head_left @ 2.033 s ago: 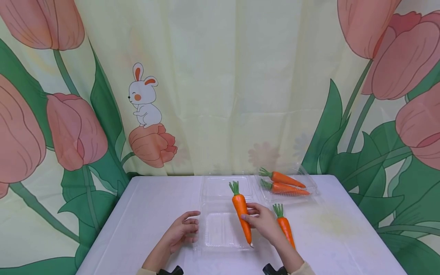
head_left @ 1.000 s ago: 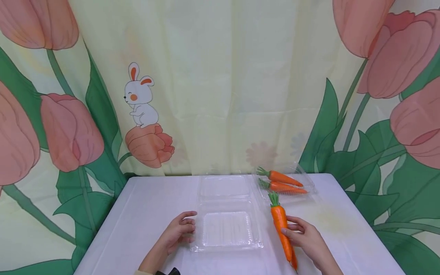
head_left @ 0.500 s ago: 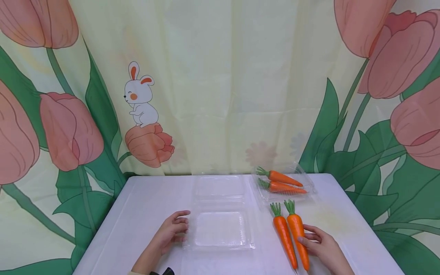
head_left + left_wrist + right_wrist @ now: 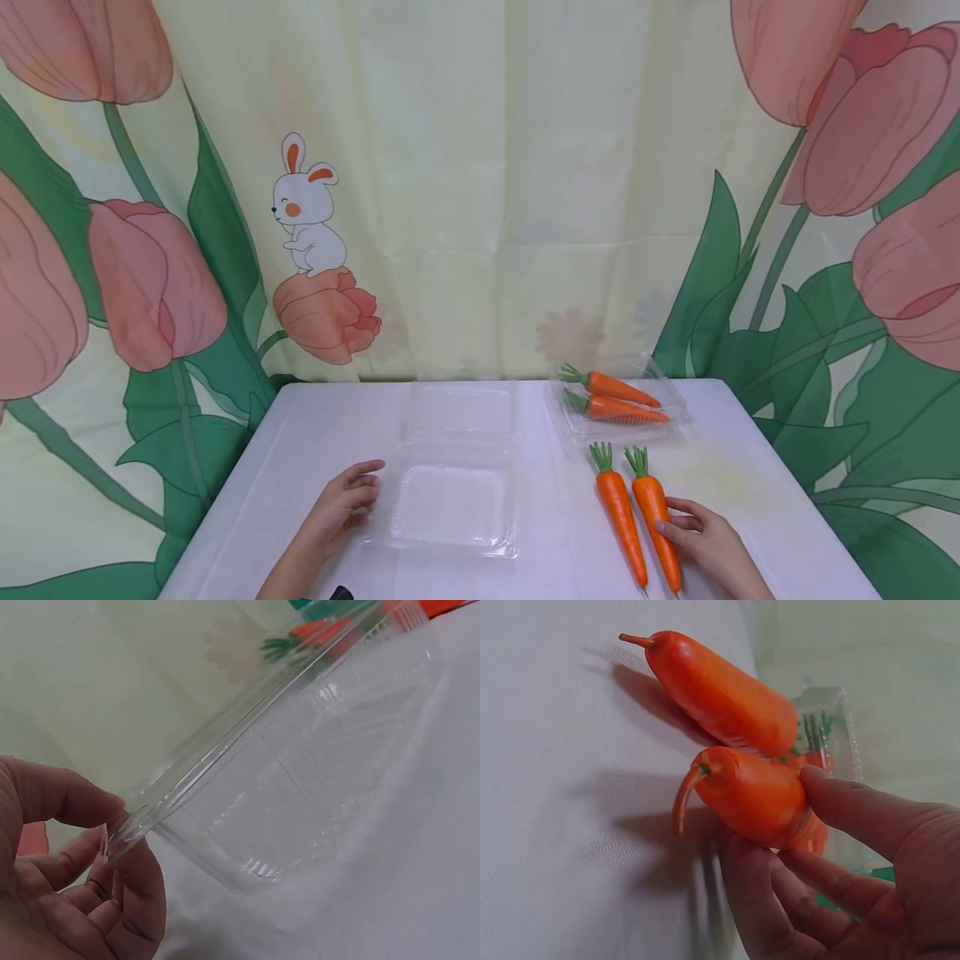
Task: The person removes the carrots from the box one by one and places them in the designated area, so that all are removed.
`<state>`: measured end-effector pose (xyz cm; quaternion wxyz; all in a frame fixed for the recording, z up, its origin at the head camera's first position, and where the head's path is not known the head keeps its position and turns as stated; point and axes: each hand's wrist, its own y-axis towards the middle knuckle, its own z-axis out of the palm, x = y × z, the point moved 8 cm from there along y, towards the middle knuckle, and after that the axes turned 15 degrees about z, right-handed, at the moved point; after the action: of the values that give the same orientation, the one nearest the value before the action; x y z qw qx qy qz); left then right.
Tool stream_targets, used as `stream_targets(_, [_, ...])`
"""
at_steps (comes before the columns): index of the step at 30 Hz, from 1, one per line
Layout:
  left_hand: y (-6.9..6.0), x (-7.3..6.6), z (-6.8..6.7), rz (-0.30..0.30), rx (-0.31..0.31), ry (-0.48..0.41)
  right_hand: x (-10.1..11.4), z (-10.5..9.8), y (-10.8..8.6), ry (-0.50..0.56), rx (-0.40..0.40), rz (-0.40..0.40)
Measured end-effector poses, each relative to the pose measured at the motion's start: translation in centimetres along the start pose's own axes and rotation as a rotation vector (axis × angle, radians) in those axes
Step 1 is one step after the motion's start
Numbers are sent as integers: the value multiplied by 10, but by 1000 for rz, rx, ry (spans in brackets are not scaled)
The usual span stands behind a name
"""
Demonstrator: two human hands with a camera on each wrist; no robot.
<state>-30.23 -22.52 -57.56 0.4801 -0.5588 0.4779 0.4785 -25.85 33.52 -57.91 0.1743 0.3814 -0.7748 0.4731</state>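
My left hand pinches the left edge of a clear plastic clamshell box, thumb above the rim and curled fingers below in the left wrist view. The box lies opened out, its lid folded back toward the curtain. On the right, my right hand holds a carrot with green stems between thumb and fingers. A second carrot lies just left of it, roughly parallel. In the right wrist view the tips of the held carrot and its neighbour show close up.
Another clear box at the back right contains two carrots. A white cloth covers the table. Behind it hangs a curtain printed with tulips and a rabbit.
The right hand has carried its carrot from above the opened box to the right, down beside the other carrot. The left hand has drawn that box leftward.
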Motion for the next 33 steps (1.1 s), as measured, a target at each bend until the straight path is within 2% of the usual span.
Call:
stream_targets(7, [-4, 3, -24, 6, -35, -12, -1, 1, 8, 0, 2, 0])
stream_targets(14, [-5, 3, -56, -1, -64, 7, 3, 0, 7, -18, -21, -18])
stream_targets(24, [-6, -2, -99, -17, -66, 60, 9, 5, 8, -16, -15, -23])
stream_targets(33, [-8, 1, -135, -43, -96, 69, 14, 9, 4, -37, -17, -27])
